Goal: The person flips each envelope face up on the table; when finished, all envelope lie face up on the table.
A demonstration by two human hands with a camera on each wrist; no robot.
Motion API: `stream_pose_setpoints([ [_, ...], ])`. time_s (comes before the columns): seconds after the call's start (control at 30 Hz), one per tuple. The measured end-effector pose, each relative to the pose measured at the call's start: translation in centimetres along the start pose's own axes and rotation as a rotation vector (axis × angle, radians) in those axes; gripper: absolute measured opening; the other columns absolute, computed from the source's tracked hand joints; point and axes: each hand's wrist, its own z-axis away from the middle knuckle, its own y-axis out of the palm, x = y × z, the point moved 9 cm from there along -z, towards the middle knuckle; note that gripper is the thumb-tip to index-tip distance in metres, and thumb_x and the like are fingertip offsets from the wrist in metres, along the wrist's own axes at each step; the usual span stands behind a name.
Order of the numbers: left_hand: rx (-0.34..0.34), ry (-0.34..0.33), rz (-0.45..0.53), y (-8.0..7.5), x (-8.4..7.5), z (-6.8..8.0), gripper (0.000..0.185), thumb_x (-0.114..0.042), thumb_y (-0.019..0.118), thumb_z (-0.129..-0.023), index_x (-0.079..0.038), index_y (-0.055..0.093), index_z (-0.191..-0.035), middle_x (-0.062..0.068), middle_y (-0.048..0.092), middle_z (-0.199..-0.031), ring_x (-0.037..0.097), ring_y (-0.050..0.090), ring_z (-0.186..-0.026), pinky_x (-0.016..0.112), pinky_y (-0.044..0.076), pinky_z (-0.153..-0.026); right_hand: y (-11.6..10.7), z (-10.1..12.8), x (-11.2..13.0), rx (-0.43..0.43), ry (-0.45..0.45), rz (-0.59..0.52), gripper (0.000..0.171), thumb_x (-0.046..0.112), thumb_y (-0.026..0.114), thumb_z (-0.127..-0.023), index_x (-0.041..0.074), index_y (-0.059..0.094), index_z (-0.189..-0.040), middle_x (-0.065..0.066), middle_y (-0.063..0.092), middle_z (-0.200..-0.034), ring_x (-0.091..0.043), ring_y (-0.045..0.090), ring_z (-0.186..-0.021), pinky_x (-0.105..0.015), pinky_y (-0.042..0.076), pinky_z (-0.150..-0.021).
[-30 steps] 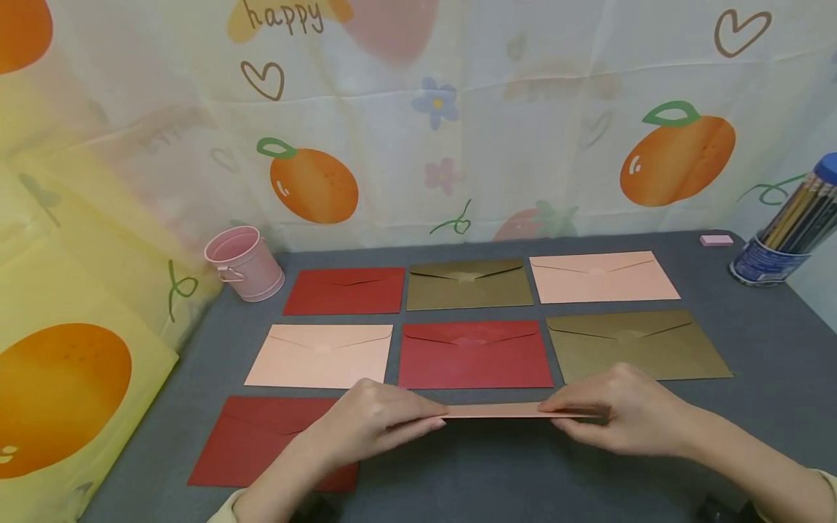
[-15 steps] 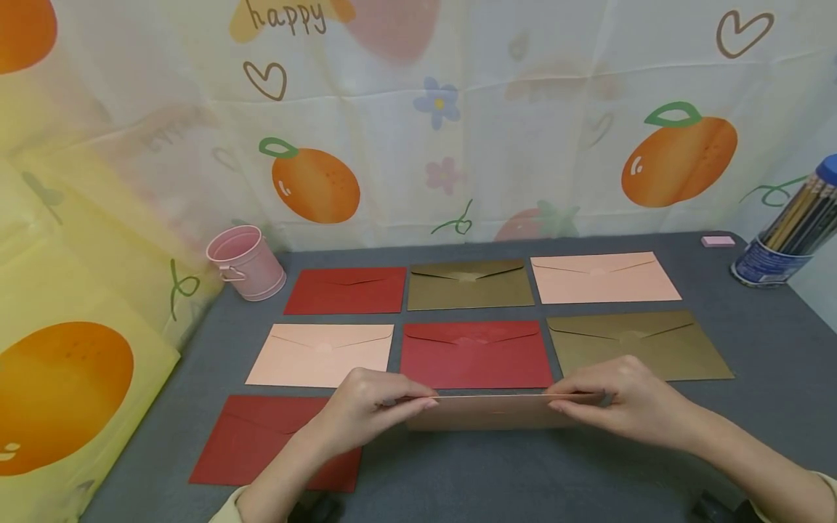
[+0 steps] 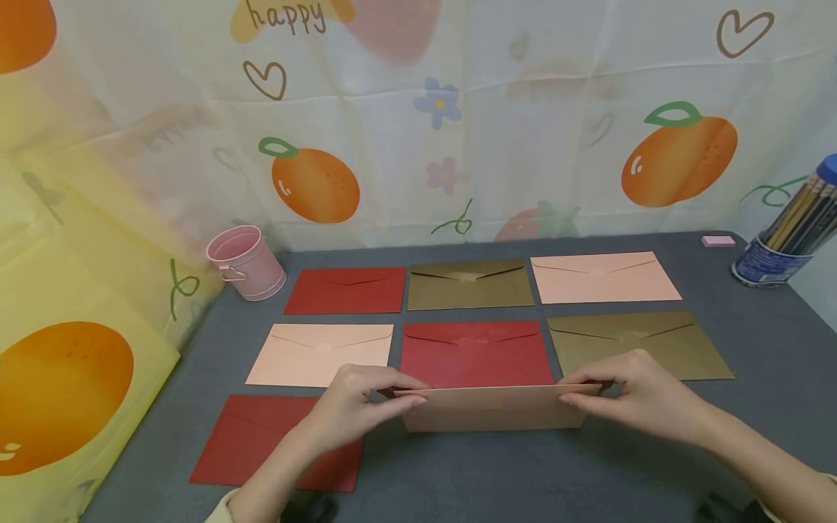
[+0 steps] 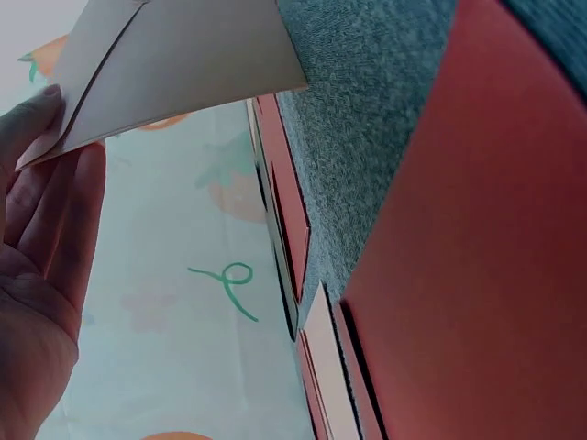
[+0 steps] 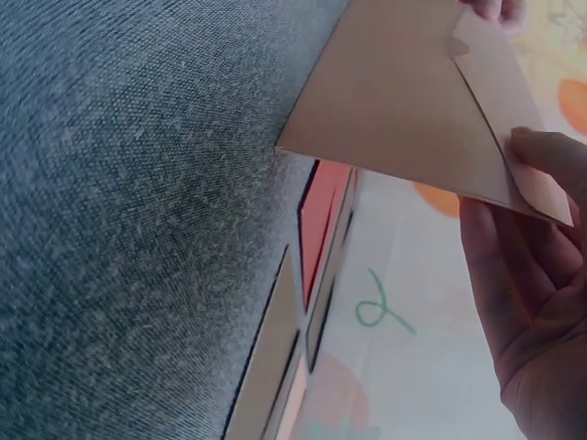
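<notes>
A light pink envelope [image 3: 493, 411] stands on edge above the front middle of the table, its flap side toward me. My left hand [image 3: 358, 405] pinches its upper left corner, thumb on the near face and fingers behind, as the left wrist view shows on this envelope [image 4: 183, 64]. At the upper right corner my right hand [image 3: 644, 396] pinches it the same way; in the right wrist view the thumb presses the flap of the envelope [image 5: 404, 92]. Just behind it lies a red envelope [image 3: 476, 354]. Another red envelope [image 3: 261, 443] lies under my left forearm, partly covered.
Behind are a pink envelope [image 3: 320, 354], an olive envelope [image 3: 637, 338], and a back row of red [image 3: 346, 290], olive [image 3: 471, 285] and pink [image 3: 604, 277] envelopes. A pink bucket [image 3: 245, 263], an eraser [image 3: 717, 241] and a pencil cup [image 3: 771, 258] stand near the back edge.
The pink envelope has tipped from nearly edge-on to upright, so its flap face now shows. Both hands have risen slightly with its top edge, still pinching the corners.
</notes>
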Motion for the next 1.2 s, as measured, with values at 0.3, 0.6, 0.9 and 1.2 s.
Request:
stream_pose_setpoints([
  [0.3,-0.027,-0.555,0.134,-0.2,4.7,1.4,0.016,-0.026,0.079,-0.083,-0.022,0.076,-0.098,-0.004,0.072,-0.084,0.016,0.067,-0.075,0.030,0.055,-0.069,1.6,0.6,-4.5,0.076,0.439,-0.199,0.008,0.019,0.075,-0.087,0.022,0.073,-0.093,0.007,0.069,-0.077,-0.008,0.060,-0.064,-0.026,0.049,-0.056],
  [0.6,0.092,-0.765,0.172,0.9,7.1,3.1,0.021,-0.024,0.079,-0.082,-0.013,0.074,-0.100,0.003,0.068,-0.083,0.021,0.065,-0.074,0.031,0.052,-0.069,4.9,1.6,-6.4,0.226,0.539,-0.431,0.018,0.015,0.073,-0.088,0.002,0.068,-0.100,-0.001,0.068,-0.072,-0.006,0.059,-0.062,-0.026,0.053,-0.057],
  [0.9,0.192,-0.745,0.079,1.7,7.6,3.7,0.022,-0.019,0.081,-0.081,-0.012,0.072,-0.100,-0.002,0.066,-0.084,0.016,0.064,-0.076,0.028,0.051,-0.068,4.7,1.7,-6.2,0.242,0.498,-0.057,0.025,0.034,0.077,-0.083,0.018,0.071,-0.101,0.013,0.051,-0.065,-0.002,0.048,-0.062,-0.022,0.038,-0.053],
  [1.2,0.182,-0.713,0.021,1.9,7.5,3.8,0.021,-0.015,0.081,-0.079,-0.010,0.072,-0.098,-0.005,0.066,-0.079,0.013,0.063,-0.076,0.025,0.050,-0.067,4.6,1.6,-5.5,0.178,0.391,0.031,0.022,0.031,0.081,-0.080,0.020,0.070,-0.096,0.015,0.052,-0.072,-0.001,0.049,-0.067,-0.021,0.044,-0.057],
])
